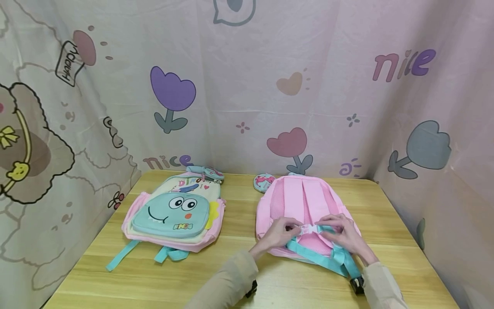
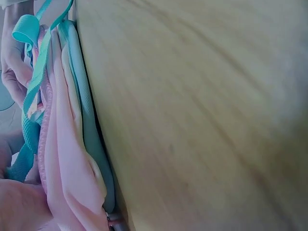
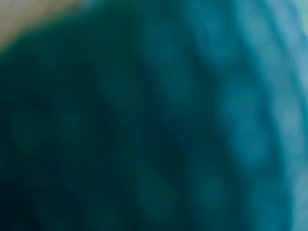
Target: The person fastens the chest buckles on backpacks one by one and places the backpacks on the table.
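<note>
A pink backpack point(image 1: 295, 193) lies on its front with its back panel and shoulder straps facing up. Over its lower part, my left hand point(image 1: 283, 232) pinches the left end of a pale pink buckle point(image 1: 308, 229) between thumb and fingers. My right hand point(image 1: 344, 234) grips the buckle's right end where the teal webbing point(image 1: 327, 229) enters it. The two buckle halves appear joined. Loose teal straps point(image 1: 316, 258) loop below the hands. From the side, the left wrist view shows the backpack point(image 2: 72, 178) against the tabletop; blurred teal strap point(image 3: 245, 125) fills the right wrist view.
To the left, a second backpack point(image 1: 170, 214) with a dinosaur face lies front up, its teal straps trailing toward the near edge. A small round pouch point(image 1: 264, 183) sits by the pink backpack's top. Patterned curtains point(image 1: 239, 86) surround the wooden table point(image 1: 216, 274).
</note>
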`<state>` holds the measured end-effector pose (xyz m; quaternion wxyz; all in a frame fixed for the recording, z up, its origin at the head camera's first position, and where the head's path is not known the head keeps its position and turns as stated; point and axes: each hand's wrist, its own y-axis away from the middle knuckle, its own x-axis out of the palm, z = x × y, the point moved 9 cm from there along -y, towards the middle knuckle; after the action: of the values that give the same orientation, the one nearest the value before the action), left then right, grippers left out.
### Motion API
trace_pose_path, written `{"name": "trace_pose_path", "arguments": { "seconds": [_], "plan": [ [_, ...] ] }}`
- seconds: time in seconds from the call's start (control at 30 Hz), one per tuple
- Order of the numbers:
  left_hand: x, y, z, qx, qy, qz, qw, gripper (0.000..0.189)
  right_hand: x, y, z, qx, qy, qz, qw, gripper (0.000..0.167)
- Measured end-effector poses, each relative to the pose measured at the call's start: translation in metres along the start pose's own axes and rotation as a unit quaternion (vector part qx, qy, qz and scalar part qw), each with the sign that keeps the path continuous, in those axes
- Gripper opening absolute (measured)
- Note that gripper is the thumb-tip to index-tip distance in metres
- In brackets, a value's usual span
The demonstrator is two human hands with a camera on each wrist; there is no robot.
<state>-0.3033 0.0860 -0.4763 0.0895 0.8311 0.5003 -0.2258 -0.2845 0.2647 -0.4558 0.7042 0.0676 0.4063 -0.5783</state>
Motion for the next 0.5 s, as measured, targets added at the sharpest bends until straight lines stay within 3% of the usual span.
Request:
{"name": "trace_pose_path", "arguments": {
  "seconds": [0.5],
  "plan": [
    [0.0054,0.0012,-0.0025,-0.005,0.020,0.036,0.9991,0.033,0.0012,-0.0014,0.0007,0.019,0.003,-0.005,0.9998,0.026]
  ]
}}
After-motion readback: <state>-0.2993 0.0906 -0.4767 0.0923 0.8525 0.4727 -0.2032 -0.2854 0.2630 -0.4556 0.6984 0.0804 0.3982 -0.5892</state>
